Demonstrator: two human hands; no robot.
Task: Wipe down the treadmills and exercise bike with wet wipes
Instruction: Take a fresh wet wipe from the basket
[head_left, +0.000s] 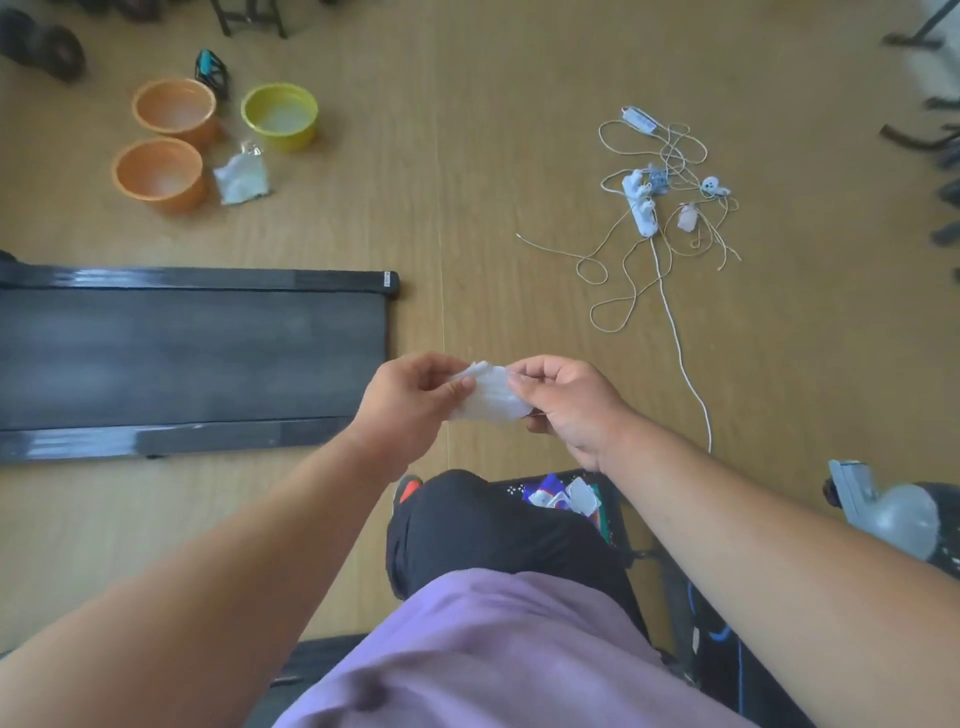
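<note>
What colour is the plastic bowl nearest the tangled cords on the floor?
Yellow-green: the round plastic bowl, clearest in the head view.

A wipe (485, 397) is held up between both hands, left hand (410, 402) on its left end, right hand (566, 402) on its right. The treadmill (192, 358) is laid out on the floor (493, 156) to the left. Behind it, 3 tubs (174, 109) are grouped with a crumpled bag (241, 179) just beside them. A tangle of cords (660, 208) is sprawled far right, well apart.
</note>
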